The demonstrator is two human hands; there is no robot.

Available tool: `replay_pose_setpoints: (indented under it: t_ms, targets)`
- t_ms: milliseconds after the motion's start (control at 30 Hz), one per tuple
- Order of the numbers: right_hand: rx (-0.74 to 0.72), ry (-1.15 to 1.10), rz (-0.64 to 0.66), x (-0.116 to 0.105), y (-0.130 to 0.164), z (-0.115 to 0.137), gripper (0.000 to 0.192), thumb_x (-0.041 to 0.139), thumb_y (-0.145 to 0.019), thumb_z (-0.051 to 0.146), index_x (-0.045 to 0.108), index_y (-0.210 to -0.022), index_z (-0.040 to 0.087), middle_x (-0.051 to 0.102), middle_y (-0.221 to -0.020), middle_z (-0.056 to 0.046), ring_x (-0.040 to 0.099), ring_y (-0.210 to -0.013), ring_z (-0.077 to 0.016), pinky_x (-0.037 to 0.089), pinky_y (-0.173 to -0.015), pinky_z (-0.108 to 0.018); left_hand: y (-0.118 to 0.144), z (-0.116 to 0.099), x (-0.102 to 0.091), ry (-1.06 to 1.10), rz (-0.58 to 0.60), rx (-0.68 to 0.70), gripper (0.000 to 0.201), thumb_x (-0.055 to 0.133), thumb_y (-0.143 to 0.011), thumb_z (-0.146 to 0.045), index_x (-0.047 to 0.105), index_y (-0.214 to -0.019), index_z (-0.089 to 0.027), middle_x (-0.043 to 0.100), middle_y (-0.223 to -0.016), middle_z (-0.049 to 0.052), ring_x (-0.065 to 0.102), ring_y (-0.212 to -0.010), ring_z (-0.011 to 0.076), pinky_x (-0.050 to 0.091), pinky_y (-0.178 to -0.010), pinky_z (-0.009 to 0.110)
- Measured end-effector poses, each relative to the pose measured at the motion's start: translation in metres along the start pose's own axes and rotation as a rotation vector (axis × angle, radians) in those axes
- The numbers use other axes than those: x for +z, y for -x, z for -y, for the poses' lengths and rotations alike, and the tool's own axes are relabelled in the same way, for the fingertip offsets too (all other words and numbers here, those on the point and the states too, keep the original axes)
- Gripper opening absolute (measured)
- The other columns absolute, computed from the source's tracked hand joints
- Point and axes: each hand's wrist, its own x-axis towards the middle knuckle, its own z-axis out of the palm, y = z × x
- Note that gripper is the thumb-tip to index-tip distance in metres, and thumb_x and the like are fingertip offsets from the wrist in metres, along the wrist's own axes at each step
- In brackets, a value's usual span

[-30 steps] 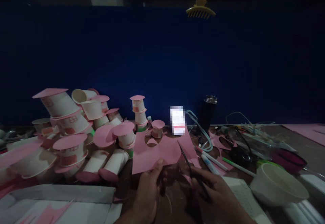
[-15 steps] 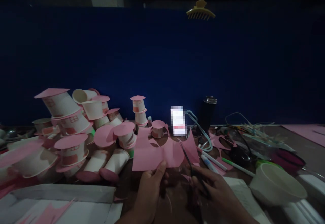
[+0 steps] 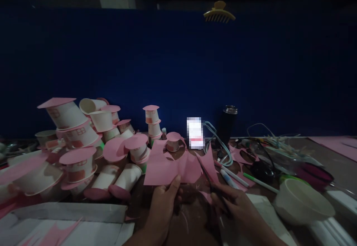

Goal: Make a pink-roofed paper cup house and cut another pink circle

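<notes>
My left hand (image 3: 163, 210) pinches the lower edge of a pink paper sheet (image 3: 164, 168) with curved cut-outs, holding it up over the desk. My right hand (image 3: 240, 212) grips dark scissors (image 3: 208, 179); their blades point up and left into the sheet's right side. A strip of pink paper (image 3: 209, 164) hangs to the right of the blades. Both hands are low in the frame, close together.
A heap of paper cups with pink paper lids (image 3: 80, 145) fills the left. A white tray (image 3: 69, 212) lies at front left. Pens (image 3: 231, 177), cables (image 3: 220, 145), a dark flask (image 3: 229, 125), a phone (image 3: 195, 132) and a white bowl (image 3: 302, 201) lie to the right.
The left hand has turned and shifted the pink sheet slightly. The scissors have worked further into its right side, and the paper flap beside the blades has moved.
</notes>
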Motion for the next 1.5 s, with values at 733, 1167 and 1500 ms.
replay_pose_setpoints:
  t_ms: [733,1167,1500]
  targets:
    - [0.031,-0.071,0.070,0.008,0.002,0.003,0.026,0.072,-0.079,0.034,0.077,-0.102,0.023,0.074,-0.083,-0.004,0.065,-0.083,-0.0211,0.051,-0.073,-0.026,0.001,-0.001,-0.002,0.077,0.057,0.097,0.042,0.078,-0.064,-0.048,0.068,-0.079,-0.010,0.067,-0.070,0.005,0.060,-0.064,0.0170,0.048,-0.063,0.027]
    - [0.306,-0.398,-0.212,0.004,-0.006,-0.011,0.028,0.079,-0.068,0.040,0.076,-0.087,0.021,0.063,-0.059,0.001,0.051,-0.046,-0.0082,0.036,-0.040,-0.016,-0.012,0.002,-0.008,0.165,0.034,0.200,0.044,0.077,-0.067,-0.046,0.070,-0.092,-0.010,0.069,-0.079,0.006,0.057,-0.066,0.0143,0.047,-0.066,0.025]
    - [0.232,-0.257,0.028,0.009,0.002,-0.001,0.043,0.081,-0.066,0.040,0.073,-0.104,0.020,0.065,-0.066,0.001,0.054,-0.051,-0.0091,0.039,-0.048,-0.019,-0.018,-0.004,-0.013,0.230,0.109,0.248,0.049,0.071,-0.076,-0.041,0.063,-0.117,-0.016,0.069,-0.112,0.011,0.065,-0.098,0.0240,0.050,-0.087,0.035]
